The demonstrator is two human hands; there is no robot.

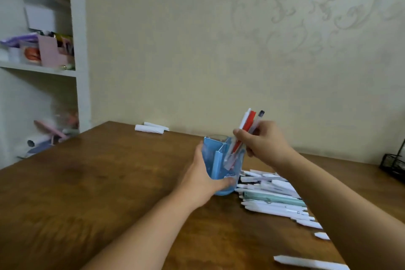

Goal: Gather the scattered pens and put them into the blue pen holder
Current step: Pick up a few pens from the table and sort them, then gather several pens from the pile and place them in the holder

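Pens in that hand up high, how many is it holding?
3. The right hand pinches a white pen, a red pen and a clear pen with a dark cap, tips lowered into the blue pen holder. More could hide behind the fingers.

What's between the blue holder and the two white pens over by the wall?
Only bare table: in the head view nothing lies between the blue pen holder and the two white pens.

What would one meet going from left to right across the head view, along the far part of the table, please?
Shelf unit → two white pens by the wall → left hand → blue pen holder → right hand gripping several pens → black wire rack.
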